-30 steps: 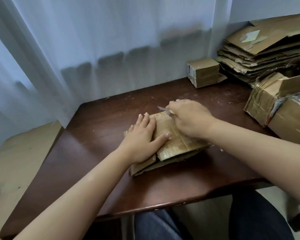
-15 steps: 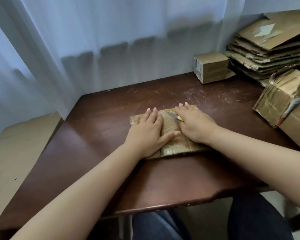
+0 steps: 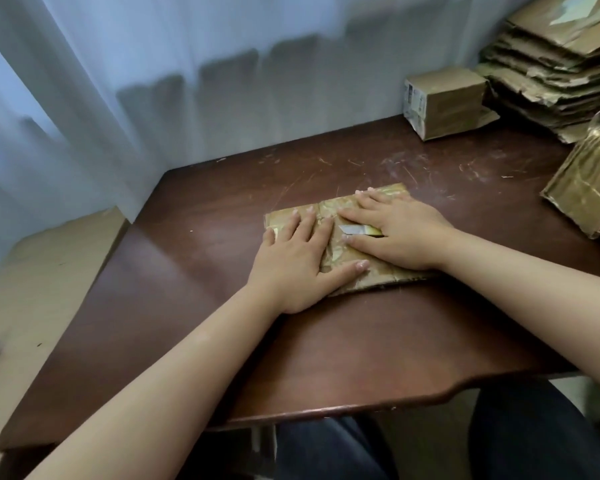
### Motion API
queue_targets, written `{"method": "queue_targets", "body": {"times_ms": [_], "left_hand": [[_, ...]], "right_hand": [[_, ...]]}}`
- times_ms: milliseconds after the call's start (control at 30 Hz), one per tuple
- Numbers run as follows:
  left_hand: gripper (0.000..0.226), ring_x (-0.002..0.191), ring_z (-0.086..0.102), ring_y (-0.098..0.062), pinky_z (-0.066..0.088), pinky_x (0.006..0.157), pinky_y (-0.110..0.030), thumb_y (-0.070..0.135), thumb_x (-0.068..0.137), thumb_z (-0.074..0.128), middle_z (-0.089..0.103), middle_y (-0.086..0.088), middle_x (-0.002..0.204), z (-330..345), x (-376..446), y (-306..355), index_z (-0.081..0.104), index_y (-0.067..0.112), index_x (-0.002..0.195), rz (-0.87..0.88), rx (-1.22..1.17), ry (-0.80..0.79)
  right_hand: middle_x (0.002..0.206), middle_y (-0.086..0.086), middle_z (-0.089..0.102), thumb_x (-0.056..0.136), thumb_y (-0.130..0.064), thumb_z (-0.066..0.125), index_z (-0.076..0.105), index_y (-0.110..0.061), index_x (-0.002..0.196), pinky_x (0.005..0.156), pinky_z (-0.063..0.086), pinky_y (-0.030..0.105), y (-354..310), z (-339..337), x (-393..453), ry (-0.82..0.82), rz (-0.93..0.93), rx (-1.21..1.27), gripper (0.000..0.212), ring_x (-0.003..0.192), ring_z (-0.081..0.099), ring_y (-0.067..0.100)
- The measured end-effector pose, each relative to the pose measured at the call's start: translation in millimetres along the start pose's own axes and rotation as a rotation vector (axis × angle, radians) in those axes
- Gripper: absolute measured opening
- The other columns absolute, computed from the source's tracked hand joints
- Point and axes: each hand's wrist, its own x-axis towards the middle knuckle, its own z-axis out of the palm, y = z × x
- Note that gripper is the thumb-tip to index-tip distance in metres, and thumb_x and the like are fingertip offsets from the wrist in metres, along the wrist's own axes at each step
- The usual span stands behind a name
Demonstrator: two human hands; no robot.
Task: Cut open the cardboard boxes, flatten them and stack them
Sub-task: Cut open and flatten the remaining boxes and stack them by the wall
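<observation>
A flattened brown cardboard box (image 3: 378,276) lies on the dark wooden table (image 3: 187,271). My left hand (image 3: 291,258) presses flat on its left half, fingers straight and thumb spread out. On the right half, my right hand (image 3: 395,233) also presses flat with straight fingers. A small utility knife (image 3: 355,230) sticks out between that hand's thumb and index finger, its blade pointing left; its handle is hidden under the palm.
A small closed cardboard box (image 3: 444,102) stands at the table's back right. Behind it rises a stack of flattened cardboard (image 3: 551,64). A taped box (image 3: 589,188) sits at the right edge. A white curtain (image 3: 153,81) hangs behind the table.
The box has gone from partly raised to pressed flat. My right hand has opened out from a fist around the knife to a flat palm, and both hands have spread over the cardboard.
</observation>
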Motion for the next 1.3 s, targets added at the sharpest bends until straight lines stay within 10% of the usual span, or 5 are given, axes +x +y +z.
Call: {"method": "queue_targets", "body": {"times_ms": [467, 700, 933, 1067, 1300], "left_hand": [[0.094, 0.147, 0.02, -0.016, 0.016, 0.119, -0.05, 0.085, 0.071, 0.038, 0.033, 0.004, 0.156, -34.3, -19.0, -2.3, 0.042, 0.028, 0.146, -0.005, -0.283, 0.339], [0.081, 0.135, 0.038, -0.022, 0.034, 0.106, -0.036, 0.067, 0.081, 0.056, 0.046, -0.006, 0.144, -40.4, -30.0, -17.2, 0.048, 0.009, 0.138, -0.194, -0.319, 0.315], [0.069, 0.066, 0.05, -0.031, 0.041, 0.093, -0.053, 0.071, 0.082, 0.05, 0.04, -0.006, 0.057, -29.4, -35.6, -4.8, 0.036, 0.009, 0.056, -0.307, -0.314, 0.092], [0.059, 0.059, 0.046, -0.019, 0.042, 0.059, -0.025, 0.064, 0.08, 0.062, 0.05, -0.008, 0.067, -29.7, -33.6, 0.4, 0.047, 0.008, 0.07, -0.292, -0.492, 0.196], [0.062, 0.085, 0.07, -0.011, 0.057, 0.066, -0.026, 0.035, 0.074, 0.081, 0.071, -0.006, 0.103, -81.2, 2.0, 11.6, 0.054, 0.004, 0.12, -0.281, -1.293, 0.308]], "right_hand": [[0.1, 0.007, 0.067, 0.103, -0.031, 0.036, 0.061, -0.012, 0.111, 0.08, 0.043, 0.034, 14.3, -41.9, -26.3, 0.584, 0.137, 0.514, 0.034, 0.095, 0.059, 0.025], [0.087, 0.01, 0.068, 0.098, -0.038, 0.045, 0.067, -0.008, 0.087, 0.086, 0.047, 0.04, 33.5, -33.3, -29.3, 0.399, 0.445, 0.521, 0.038, 0.093, 0.061, 0.03], [0.071, 0.0, 0.045, 0.071, -0.058, 0.075, 0.045, -0.016, 0.069, 0.053, 0.031, 0.03, 20.1, -24.6, -37.0, 0.183, 0.538, 0.69, 0.052, 0.062, 0.043, 0.016], [0.098, 0.007, 0.063, 0.07, -0.027, 0.085, 0.059, -0.008, 0.102, 0.067, 0.043, 0.027, 23.8, -27.3, -37.8, 0.244, 0.556, 1.002, 0.045, 0.086, 0.06, 0.018], [0.098, 0.003, 0.063, 0.073, -0.025, 0.083, 0.06, -0.008, 0.11, 0.071, 0.049, 0.024, 44.2, -89.7, -43.4, 0.511, 0.46, 1.075, 0.047, 0.089, 0.06, 0.016]]}}
